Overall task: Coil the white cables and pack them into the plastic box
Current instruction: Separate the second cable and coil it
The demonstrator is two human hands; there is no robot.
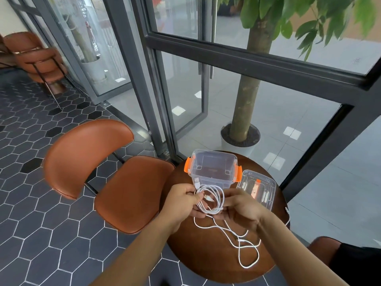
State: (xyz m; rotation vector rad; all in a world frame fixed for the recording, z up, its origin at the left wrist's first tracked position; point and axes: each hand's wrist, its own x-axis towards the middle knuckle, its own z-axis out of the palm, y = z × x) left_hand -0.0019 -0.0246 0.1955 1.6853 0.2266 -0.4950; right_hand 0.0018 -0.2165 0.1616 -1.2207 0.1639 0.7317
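Note:
Above a small round brown table, my left hand grips one side of a coiled white cable, whose USB plug sticks up past my fingers. My right hand pinches the coil's lower right side. Just behind the coil stands a clear plastic box with orange side clips, open and with nothing inside. Its clear lid lies flat to the right. A loose white cable lies in loops on the table below my hands, and its far end trails off the right edge.
A brown leather chair stands close to the table's left. A potted tree sits behind glass beyond the table. Dark window frames run behind. More brown chairs stand far left on the hexagon-tiled floor.

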